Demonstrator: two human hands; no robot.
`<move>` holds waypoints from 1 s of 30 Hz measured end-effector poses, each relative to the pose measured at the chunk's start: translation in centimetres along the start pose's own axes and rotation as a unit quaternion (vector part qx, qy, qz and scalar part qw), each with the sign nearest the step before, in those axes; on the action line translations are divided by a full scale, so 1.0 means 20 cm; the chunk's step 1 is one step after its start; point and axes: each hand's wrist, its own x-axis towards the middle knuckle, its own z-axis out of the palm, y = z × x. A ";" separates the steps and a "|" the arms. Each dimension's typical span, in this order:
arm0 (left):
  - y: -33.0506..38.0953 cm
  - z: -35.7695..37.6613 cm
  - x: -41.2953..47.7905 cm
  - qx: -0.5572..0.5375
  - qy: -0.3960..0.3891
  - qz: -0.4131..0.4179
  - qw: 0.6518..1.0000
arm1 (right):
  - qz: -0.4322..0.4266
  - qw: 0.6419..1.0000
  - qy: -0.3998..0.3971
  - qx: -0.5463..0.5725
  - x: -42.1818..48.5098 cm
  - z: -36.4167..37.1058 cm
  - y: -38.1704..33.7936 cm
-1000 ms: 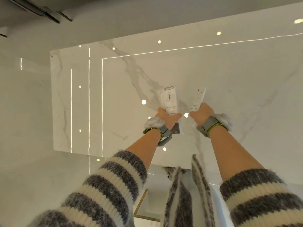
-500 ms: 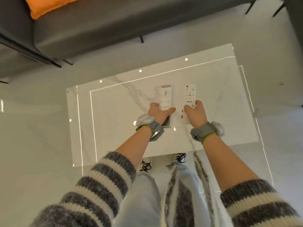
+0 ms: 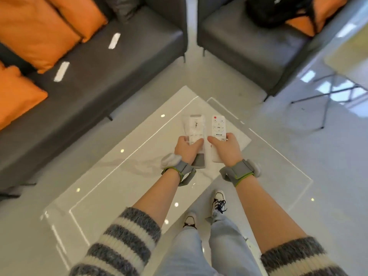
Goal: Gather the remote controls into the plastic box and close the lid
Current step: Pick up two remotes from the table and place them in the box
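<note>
Left hand [image 3: 188, 151]: fingers [image 3: 196, 142] wrapped around the lower half of a wrapped white remote [image 3: 196, 128], firmly grasped. Right hand [image 3: 227, 149]: fingers [image 3: 215, 140] clamped on a second white remote [image 3: 218, 126] with a red button at its top, thumb across the face. Both remotes are held upright-forward, side by side, above the glossy marble desk [image 3: 123, 176]. Two more white remotes [image 3: 62, 71] lie on the grey sofa [image 3: 103, 72] seat, well apart from the hands. The plastic box is not in view. Judgement: the carrying step is in hand. Recommended practice: keep both grips closed, locate the box first, then lay each remote flat so the lid can seat. The sofa pair remains to be collected.
</note>
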 end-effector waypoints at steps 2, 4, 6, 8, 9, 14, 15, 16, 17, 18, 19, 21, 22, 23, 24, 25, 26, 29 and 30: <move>0.07 0.15 -0.07 0.014 -0.048 0.020 0.999 | 0.006 0.999 0.048 0.021 -0.05 -0.17 0.00; 0.17 0.34 -0.15 0.038 -0.099 0.043 0.993 | 0.006 0.993 0.111 0.052 -0.07 -0.40 0.00; 0.23 0.45 -0.18 0.042 -0.120 0.055 0.990 | -0.001 0.989 0.132 0.067 -0.07 -0.51 -0.01; 0.32 0.60 -0.20 0.050 -0.140 0.072 0.986 | -0.001 0.984 0.156 0.089 -0.05 -0.66 -0.01; 0.35 0.69 -0.20 0.055 -0.147 0.078 0.985 | -0.002 0.982 0.163 0.098 -0.03 -0.74 -0.01; 0.59 1.20 -0.20 0.089 -0.159 0.110 0.977 | -0.005 0.975 0.188 0.114 0.20 -1.20 -0.04; 0.64 1.30 -0.20 0.089 -0.157 0.113 0.977 | -0.007 0.975 0.190 0.114 0.25 -1.29 -0.06; 0.69 1.40 -0.21 0.088 -0.157 0.110 0.977 | -0.008 0.975 0.193 0.113 0.29 -1.39 -0.08; 0.72 1.49 -0.23 0.093 -0.157 0.109 0.977 | -0.009 0.974 0.199 0.108 0.33 -1.49 -0.09; 0.78 1.63 -0.23 0.094 -0.159 0.105 0.977 | -0.009 0.974 0.201 0.103 0.39 -1.62 -0.11; 0.80 1.66 -0.24 0.097 -0.159 0.106 0.977 | -0.009 0.975 0.200 0.096 0.40 -1.65 -0.12; 0.92 1.86 -0.24 0.094 -0.162 0.105 0.977 | -0.014 0.971 0.219 0.091 0.50 -1.86 -0.16; 0.97 1.98 -0.24 0.091 -0.162 0.098 0.978 | -0.012 0.970 0.228 0.088 0.56 -1.98 -0.17; 1.00 2.01 -0.24 0.084 -0.162 0.104 0.978 | -0.014 0.969 0.231 0.083 0.57 -2.01 -0.18; 1.04 2.08 -0.25 0.081 -0.166 0.105 0.977 | -0.009 0.968 0.236 0.083 0.61 -2.09 -0.19; 1.09 2.17 -0.24 0.086 -0.173 0.107 0.975 | -0.008 0.966 0.242 0.084 0.66 -2.18 -0.20; 1.14 2.25 -0.24 0.092 -0.175 0.107 0.974 | -0.004 0.966 0.244 0.092 0.71 -2.25 -0.22; 1.25 2.34 -0.20 0.118 -0.177 0.114 0.970 | -0.003 0.966 0.242 0.089 0.81 -2.34 -0.26; 1.30 2.38 -0.17 0.119 -0.177 0.123 0.969 | -0.004 0.966 0.243 0.092 0.87 -2.38 -0.30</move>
